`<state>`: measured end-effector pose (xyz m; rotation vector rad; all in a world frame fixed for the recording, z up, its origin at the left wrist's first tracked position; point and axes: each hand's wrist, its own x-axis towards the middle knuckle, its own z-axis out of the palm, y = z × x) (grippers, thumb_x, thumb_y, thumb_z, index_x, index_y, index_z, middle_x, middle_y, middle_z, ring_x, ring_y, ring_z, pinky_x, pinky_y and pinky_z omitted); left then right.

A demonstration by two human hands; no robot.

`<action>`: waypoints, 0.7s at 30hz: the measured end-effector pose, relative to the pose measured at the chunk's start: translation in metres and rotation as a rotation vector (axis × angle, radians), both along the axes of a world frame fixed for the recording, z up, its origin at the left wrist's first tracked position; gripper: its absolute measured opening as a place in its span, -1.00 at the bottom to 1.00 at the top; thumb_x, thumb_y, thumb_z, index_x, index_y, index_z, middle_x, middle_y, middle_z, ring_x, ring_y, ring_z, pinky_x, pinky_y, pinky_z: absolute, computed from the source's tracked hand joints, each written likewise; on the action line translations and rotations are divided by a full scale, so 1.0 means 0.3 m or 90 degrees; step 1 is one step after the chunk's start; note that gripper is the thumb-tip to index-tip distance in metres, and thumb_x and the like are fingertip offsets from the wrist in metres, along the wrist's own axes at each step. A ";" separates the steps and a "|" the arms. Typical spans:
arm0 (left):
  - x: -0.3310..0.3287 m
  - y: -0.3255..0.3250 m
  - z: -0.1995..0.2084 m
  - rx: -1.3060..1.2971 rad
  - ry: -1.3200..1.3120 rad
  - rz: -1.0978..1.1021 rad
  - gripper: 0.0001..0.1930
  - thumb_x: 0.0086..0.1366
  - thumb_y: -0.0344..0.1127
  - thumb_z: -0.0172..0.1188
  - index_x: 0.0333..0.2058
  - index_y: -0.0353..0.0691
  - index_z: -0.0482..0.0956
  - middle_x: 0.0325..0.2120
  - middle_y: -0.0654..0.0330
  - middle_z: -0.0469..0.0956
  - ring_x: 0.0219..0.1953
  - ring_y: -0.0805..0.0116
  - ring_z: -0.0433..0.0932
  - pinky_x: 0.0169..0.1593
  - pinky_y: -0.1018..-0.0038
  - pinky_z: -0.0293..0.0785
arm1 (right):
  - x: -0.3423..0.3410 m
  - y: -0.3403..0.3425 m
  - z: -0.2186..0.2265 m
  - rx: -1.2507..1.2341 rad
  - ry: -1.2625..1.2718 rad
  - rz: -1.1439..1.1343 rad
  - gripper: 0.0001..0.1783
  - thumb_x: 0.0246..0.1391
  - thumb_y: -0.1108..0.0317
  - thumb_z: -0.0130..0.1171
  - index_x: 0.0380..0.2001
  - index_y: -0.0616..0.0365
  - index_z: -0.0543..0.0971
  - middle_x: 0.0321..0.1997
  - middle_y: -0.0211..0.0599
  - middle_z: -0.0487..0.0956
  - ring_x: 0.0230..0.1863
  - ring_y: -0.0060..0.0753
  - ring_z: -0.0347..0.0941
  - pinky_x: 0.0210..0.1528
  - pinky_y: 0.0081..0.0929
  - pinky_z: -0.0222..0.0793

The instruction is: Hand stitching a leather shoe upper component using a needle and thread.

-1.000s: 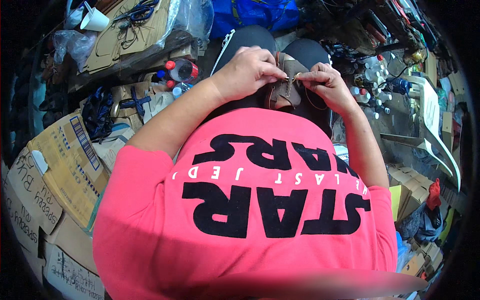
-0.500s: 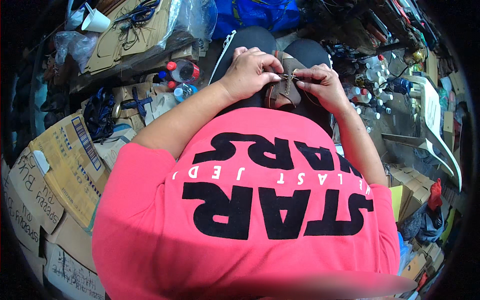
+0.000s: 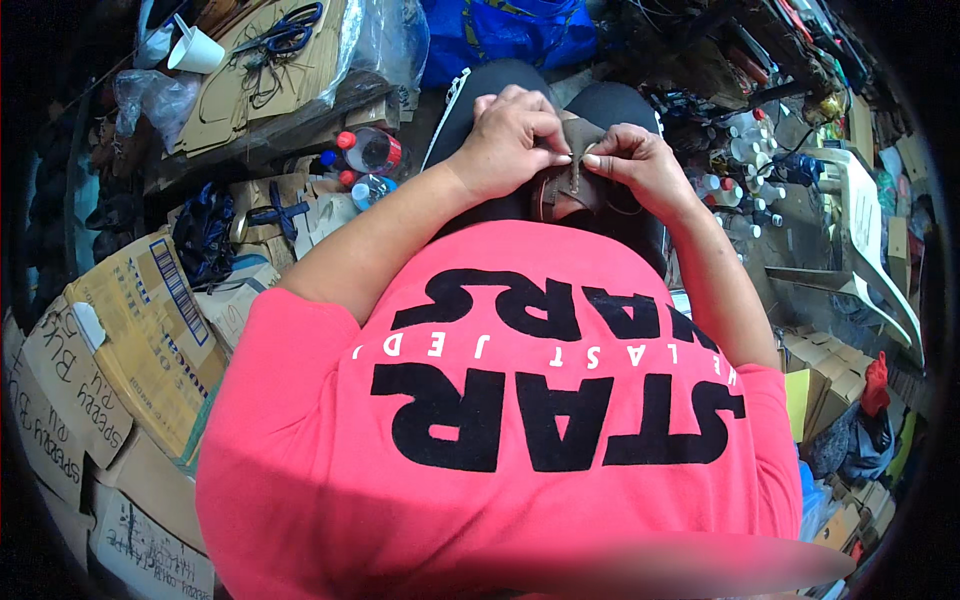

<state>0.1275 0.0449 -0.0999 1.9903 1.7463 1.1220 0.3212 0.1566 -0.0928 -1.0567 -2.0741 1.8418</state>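
A brown shoe upper (image 3: 567, 190) rests on my lap between my dark-clothed knees, with a line of pale stitching or lacing down its middle. My left hand (image 3: 508, 143) is over its left side, thumb and forefinger pinched together at the centre line. On the other side my right hand (image 3: 640, 168) is pinched on a thin pale cord (image 3: 590, 148), which shows as a small loop by the fingertips. What the left fingertips grip is too small to see fully, but a cord ran to them a moment earlier.
Scissors (image 3: 290, 35) lie on stacked cardboard at the upper left, beside a white cup (image 3: 196, 50). Plastic bottles (image 3: 370, 152) stand left of my knee. More bottles (image 3: 745, 185) and a white plastic chair (image 3: 868, 240) are at right. Cardboard boxes (image 3: 140, 330) pile up at left.
The fingertips of both hands have come slightly apart from the cord crossing at the shoe's centre, and less cord shows between them. The whole view has shifted a little.
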 end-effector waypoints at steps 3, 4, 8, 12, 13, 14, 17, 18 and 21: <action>-0.039 -0.038 -0.004 -0.047 -0.071 0.006 -0.87 -0.09 -0.29 0.40 -0.57 -0.05 0.60 -0.48 0.36 0.48 -0.26 0.32 0.46 -0.06 0.32 0.18 | 0.051 0.039 0.002 0.034 0.076 0.037 -0.85 -0.03 0.40 0.34 -0.52 0.21 0.56 -0.52 -0.52 0.40 -0.41 -0.65 0.32 -0.31 -0.59 0.28; -0.052 -0.049 0.001 -0.090 -0.131 0.016 -0.87 -0.09 -0.28 0.40 -0.58 -0.06 0.59 -0.47 0.35 0.48 -0.28 0.31 0.46 -0.07 0.31 0.20 | 0.057 0.043 0.011 0.034 0.075 0.036 -0.85 -0.03 0.40 0.34 -0.52 0.21 0.56 -0.52 -0.52 0.40 -0.41 -0.65 0.32 -0.31 -0.59 0.28; -0.017 -0.066 0.083 -0.097 0.138 -0.005 -0.92 0.09 -0.32 0.24 -0.42 -0.07 0.54 -0.47 0.27 0.51 -0.27 0.24 0.51 -0.17 0.24 0.22 | 0.050 0.027 0.074 0.207 -0.022 0.133 -0.92 0.01 0.38 0.25 -0.42 0.12 0.58 -0.49 -0.43 0.50 -0.37 -0.54 0.44 -0.24 -0.55 0.24; 0.033 -0.038 0.121 -0.173 0.270 -0.081 -0.90 0.20 -0.33 0.07 -0.29 -0.01 0.48 -0.50 0.20 0.54 -0.29 0.21 0.55 -0.17 0.23 0.20 | -0.020 -0.019 0.152 0.551 -0.146 0.344 -0.86 0.01 0.35 0.09 -0.32 0.00 0.56 -0.40 -0.33 0.60 -0.23 -0.15 0.53 -0.02 -0.18 0.17; 0.037 -0.030 0.115 -0.150 0.322 -0.082 -0.88 0.20 -0.35 0.02 -0.29 0.00 0.48 -0.54 0.20 0.53 -0.33 0.21 0.56 -0.16 0.24 0.21 | -0.029 -0.028 0.157 0.568 -0.184 0.358 -0.88 0.01 0.36 0.10 -0.33 -0.01 0.55 -0.41 -0.34 0.60 -0.24 -0.18 0.53 -0.03 -0.18 0.18; 0.031 -0.027 0.105 -0.149 0.322 -0.083 -0.88 0.20 -0.35 0.02 -0.29 0.00 0.48 -0.54 0.20 0.53 -0.33 0.21 0.56 -0.16 0.24 0.21 | -0.032 -0.032 0.160 0.584 -0.221 0.372 -0.89 0.01 0.37 0.10 -0.34 -0.01 0.53 -0.43 -0.34 0.60 -0.25 -0.20 0.54 -0.04 -0.17 0.18; -0.005 -0.034 0.088 -0.126 0.287 -0.148 -0.85 0.15 -0.41 -0.01 -0.30 -0.03 0.47 -0.54 0.21 0.53 -0.34 0.22 0.55 -0.16 0.26 0.22 | -0.004 -0.013 0.128 0.588 -0.167 0.364 -0.95 0.01 0.41 0.10 -0.40 0.02 0.48 -0.47 -0.31 0.55 -0.28 -0.18 0.50 -0.03 -0.19 0.19; -0.018 -0.048 0.089 -0.128 0.288 -0.148 -0.85 0.15 -0.41 -0.01 -0.30 -0.03 0.47 -0.54 0.21 0.53 -0.34 0.22 0.55 -0.16 0.26 0.22 | 0.008 -0.007 0.117 0.601 -0.143 0.356 -0.97 0.02 0.43 0.10 -0.43 0.05 0.46 -0.49 -0.29 0.53 -0.29 -0.18 0.48 -0.03 -0.19 0.20; -0.107 -0.111 0.082 -0.128 0.260 -0.112 -0.85 0.13 -0.44 -0.02 -0.32 -0.04 0.46 -0.53 0.21 0.52 -0.35 0.17 0.54 -0.17 0.24 0.24 | 0.090 0.043 0.081 0.658 -0.103 0.319 -0.93 0.01 0.40 0.08 -0.38 -0.01 0.48 -0.54 -0.28 0.52 -0.33 -0.09 0.49 -0.06 -0.20 0.20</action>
